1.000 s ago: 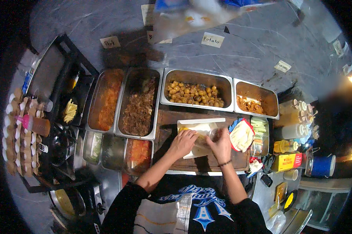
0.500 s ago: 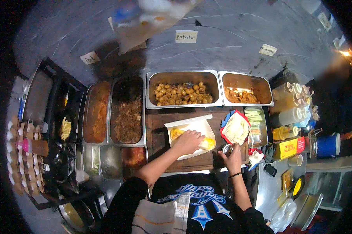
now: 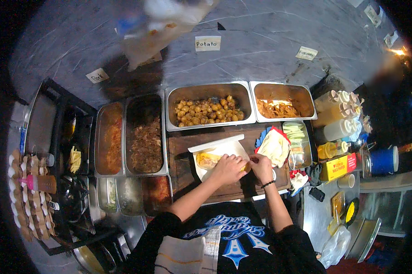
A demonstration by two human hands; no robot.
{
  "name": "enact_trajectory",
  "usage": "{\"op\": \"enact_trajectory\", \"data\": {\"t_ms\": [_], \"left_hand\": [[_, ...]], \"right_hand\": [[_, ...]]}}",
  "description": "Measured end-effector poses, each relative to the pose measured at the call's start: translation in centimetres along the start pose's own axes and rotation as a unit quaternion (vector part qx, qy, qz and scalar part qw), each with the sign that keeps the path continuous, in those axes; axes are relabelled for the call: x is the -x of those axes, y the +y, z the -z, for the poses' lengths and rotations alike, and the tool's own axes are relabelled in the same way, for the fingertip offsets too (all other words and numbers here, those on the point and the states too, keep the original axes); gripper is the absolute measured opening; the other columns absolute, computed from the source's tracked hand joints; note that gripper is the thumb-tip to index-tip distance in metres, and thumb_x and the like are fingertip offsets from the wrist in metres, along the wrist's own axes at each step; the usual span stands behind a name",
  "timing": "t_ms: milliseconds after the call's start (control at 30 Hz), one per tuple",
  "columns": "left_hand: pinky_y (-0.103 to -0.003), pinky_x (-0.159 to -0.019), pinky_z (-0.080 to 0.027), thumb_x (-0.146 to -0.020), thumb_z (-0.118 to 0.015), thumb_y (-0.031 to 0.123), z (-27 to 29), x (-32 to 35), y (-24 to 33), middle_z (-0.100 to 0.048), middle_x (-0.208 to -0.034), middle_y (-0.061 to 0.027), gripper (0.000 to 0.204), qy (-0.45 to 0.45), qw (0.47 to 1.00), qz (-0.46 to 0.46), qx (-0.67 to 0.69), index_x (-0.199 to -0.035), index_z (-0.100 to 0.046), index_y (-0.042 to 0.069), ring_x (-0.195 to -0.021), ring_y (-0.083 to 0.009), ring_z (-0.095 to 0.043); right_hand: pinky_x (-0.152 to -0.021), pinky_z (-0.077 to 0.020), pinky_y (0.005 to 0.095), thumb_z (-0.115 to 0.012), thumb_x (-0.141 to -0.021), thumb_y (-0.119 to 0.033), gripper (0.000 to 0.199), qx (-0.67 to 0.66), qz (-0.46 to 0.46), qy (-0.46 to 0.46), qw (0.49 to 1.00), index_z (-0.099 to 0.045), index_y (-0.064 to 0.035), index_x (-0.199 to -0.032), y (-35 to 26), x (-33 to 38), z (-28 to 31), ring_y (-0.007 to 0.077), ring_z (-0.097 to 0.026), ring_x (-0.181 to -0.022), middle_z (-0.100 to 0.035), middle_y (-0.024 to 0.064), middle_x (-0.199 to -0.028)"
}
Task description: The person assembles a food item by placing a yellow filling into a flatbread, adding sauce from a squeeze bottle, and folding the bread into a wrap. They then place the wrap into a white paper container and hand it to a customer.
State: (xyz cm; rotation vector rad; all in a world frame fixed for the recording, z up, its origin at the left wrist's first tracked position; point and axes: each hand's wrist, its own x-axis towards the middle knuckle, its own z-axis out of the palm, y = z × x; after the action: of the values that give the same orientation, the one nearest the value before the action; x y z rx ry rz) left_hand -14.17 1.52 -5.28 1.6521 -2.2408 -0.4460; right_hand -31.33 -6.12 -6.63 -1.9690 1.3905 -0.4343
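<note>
**Left hand [image 3: 231,168] and right hand [image 3: 261,168] meet at the open white cardboard box [image 3: 232,148]!**

And here it is, the box, tilted slightly on the brown wooden board [image 3: 180,158], with yellow, roll-shaped food [image 3: 207,160] lying inside. The food's left end shows clear of the left hand, which lies palm down across the box's right part, fingers bent and close together. Right beside it, the right hand is at the box's right edge, thumb and fingertips bunched; whether they pinch anything, I cannot tell. A sliver of yellow peeks between the two hands! Just far and right of them sits a pile of pale, flat rounds [image 3: 276,147] on a red-and-blue-edged cloth [image 3: 262,136]; beyond the board, a rectangular steel pan [image 3: 249,114] of small browned potatoes [image 3: 209,111].
</note>
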Motion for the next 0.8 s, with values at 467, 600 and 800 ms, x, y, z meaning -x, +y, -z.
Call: {"op": "enact_trajectory", "data": {"t_ms": [467,600,800], "left_hand": [[-0.045,-0.074,-0.042,-0.076,-0.061,0.022,-1.1,-0.9,2.3,-0.063,-0.089,-0.0111,0.026,0.127,0.988,0.085,0.003,-0.098,-0.061,0.008,-0.080,-0.0291,-0.062],[-0.045,-0.074,-0.042,-0.075,-0.062,0.021,-1.2,-0.6,2.1,-0.063,-0.090,-0.0098,0.026,0.127,0.990,0.061,-0.012,-0.098,-0.061,0.008,-0.080,-0.0279,-0.062],[-0.043,-0.072,-0.042,-0.075,-0.062,0.019,-1.2,-0.2,1.1,-0.063,-0.089,-0.0090,0.026,0.115,0.993,0.013,-0.015,-0.099,-0.061,0.009,-0.080,-0.0268,-0.062]], "right_hand": [[-0.065,-0.0525,0.0267,-0.067,-0.076,0.000,0.017,-0.131,-0.059,0.051,0.988,-0.068,0.0049,-0.092,-0.7,1.0,-0.9,0.0130,-0.066,-0.070,-0.070,0.0093,-0.077],[-0.065,-0.0523,0.0322,-0.070,-0.076,-0.009,0.019,-0.136,-0.058,0.091,0.985,-0.070,0.0010,-0.093,-1.5,1.5,-0.8,0.0196,-0.066,-0.066,-0.069,0.0140,-0.075],[-0.068,-0.0537,0.0361,-0.066,-0.077,-0.006,0.020,-0.089,-0.035,0.106,0.990,-0.069,0.0015,-0.096,-2.3,2.1,-0.8,0.0287,-0.068,-0.072,-0.069,0.0185,-0.081]]}}
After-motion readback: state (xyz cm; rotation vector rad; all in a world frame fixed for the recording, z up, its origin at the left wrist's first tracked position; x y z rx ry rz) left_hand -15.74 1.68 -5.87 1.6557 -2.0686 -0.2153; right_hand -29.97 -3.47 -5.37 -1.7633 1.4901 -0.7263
